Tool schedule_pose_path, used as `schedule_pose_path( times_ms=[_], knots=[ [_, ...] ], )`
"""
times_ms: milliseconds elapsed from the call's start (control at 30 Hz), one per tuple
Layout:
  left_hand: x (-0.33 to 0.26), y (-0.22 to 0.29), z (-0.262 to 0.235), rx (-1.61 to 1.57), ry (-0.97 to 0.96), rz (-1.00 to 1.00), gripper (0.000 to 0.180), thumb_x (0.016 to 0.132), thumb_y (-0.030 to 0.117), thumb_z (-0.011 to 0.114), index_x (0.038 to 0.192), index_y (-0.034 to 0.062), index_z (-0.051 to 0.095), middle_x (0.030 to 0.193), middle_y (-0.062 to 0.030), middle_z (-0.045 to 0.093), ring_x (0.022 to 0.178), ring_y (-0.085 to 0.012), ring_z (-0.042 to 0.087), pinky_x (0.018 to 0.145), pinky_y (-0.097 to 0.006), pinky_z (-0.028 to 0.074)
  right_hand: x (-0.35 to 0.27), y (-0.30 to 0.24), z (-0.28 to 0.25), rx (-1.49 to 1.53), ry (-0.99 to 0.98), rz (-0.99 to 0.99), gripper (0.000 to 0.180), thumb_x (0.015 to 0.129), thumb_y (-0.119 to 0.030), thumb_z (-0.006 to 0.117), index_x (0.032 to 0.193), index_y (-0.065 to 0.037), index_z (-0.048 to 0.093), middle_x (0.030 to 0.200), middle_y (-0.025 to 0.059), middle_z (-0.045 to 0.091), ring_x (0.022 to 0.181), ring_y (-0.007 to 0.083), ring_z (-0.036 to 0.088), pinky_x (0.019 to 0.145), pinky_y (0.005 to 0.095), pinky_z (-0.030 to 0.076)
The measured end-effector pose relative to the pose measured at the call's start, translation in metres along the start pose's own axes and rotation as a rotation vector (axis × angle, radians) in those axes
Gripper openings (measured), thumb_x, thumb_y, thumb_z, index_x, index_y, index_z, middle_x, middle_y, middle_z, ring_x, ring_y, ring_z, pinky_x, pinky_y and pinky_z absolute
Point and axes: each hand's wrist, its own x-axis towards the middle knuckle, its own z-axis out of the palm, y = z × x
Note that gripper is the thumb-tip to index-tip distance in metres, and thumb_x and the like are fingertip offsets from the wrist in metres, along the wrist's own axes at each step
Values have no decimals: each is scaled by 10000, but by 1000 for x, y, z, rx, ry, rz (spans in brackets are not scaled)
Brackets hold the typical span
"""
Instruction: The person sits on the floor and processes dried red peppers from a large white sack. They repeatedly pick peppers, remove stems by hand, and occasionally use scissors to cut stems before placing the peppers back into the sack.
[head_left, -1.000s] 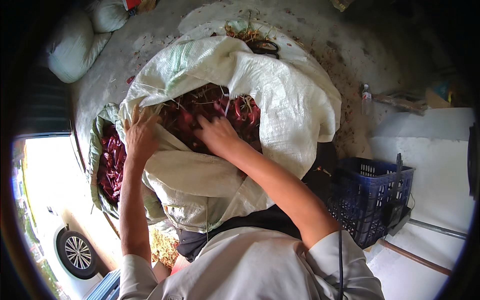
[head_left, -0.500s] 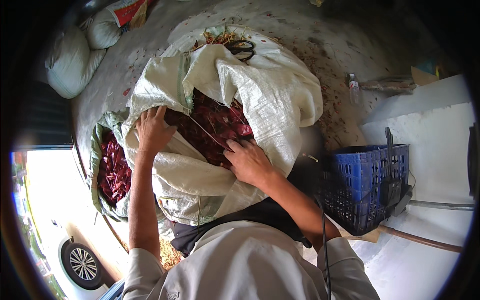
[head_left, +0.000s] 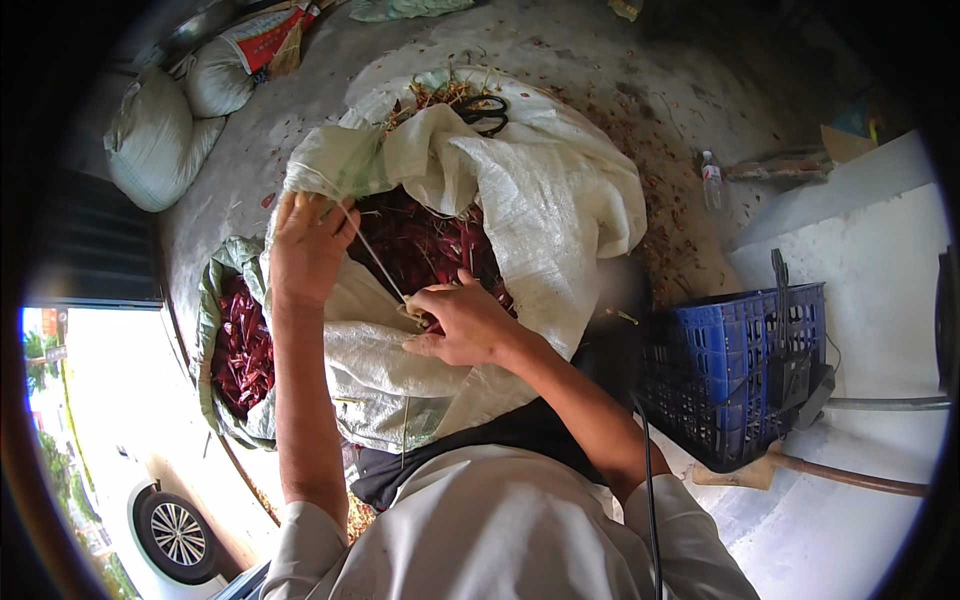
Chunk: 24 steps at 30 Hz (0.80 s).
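Note:
A large white woven sack (head_left: pixel 560 190) lies in front of me, its mouth opened over dark red dried chili peppers (head_left: pixel 425 235). At the left side of the mouth, my left hand (head_left: pixel 310 250) grips the sack's edge, fingers curled over the cloth. My right hand (head_left: pixel 462 322) is closed at the near edge of the mouth, over the peppers. Something small and tan shows at its fingertips, too unclear to name. A thin pale string (head_left: pixel 380 262) runs slantwise across the opening between the two hands.
A smaller sack of red chilies (head_left: pixel 243 345) stands at the left. Black-handled scissors (head_left: pixel 484 113) lie on the sack's far side near dried stems. To the right are a blue plastic crate (head_left: pixel 740 350) and a clear bottle (head_left: pixel 711 182). Full white sacks (head_left: pixel 160 140) sit far left.
My right hand has moved left and closed at the near edge of the mouth. The left hand stays at the sack's left edge, its fingers now curled more over it. The view has shifted slightly.

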Motion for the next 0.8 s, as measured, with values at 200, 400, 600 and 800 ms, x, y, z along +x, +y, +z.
schedule_pose_path(
  times_ms=[200, 400, 600, 800],
  knots=[
    [29, 40, 18, -245, -112, 145, 459, 1020, 245, 503, 1420, 112, 319, 1540, -225, 238, 1422, -465, 283, 1138, -597, 337, 23, -12, -24, -448, 563, -158, 383, 825, -321, 688, 1084, -40, 657, 1330, 140, 552, 1318, 343, 438, 1113, 616, 275],
    [108, 110, -11, -232, -121, 200, 586, 1031, 236, 482, 1514, 99, 179, 1580, -210, 161, 1442, -454, 228, 1155, -617, 288, 46, 12, -29, -359, 394, -122, 142, 853, -163, 582, 913, -44, 633, 1069, 150, 614, 1021, 324, 612, 859, 457, 518],
    [164, 131, -31, 110, 204, 201, 449, 1022, 294, 526, 1381, 41, 435, 1420, -185, 443, 1259, -395, 513, 1050, -537, 452, 105, 98, 5, -432, 290, -97, 419, 858, -214, 669, 1196, 11, 563, 1233, 186, 541, 1029, 361, 617, 818, 462, 552],
    [159, 126, -71, 720, 314, 85, 513, 982, 286, 588, 1430, 81, 443, 1400, -159, 499, 1260, -355, 532, 1053, -446, 437, 175, 102, -80, -445, 461, 216, 255, 846, -197, 671, 962, 29, 677, 889, 235, 681, 791, 396, 683, 714, 466, 555]
  ],
)
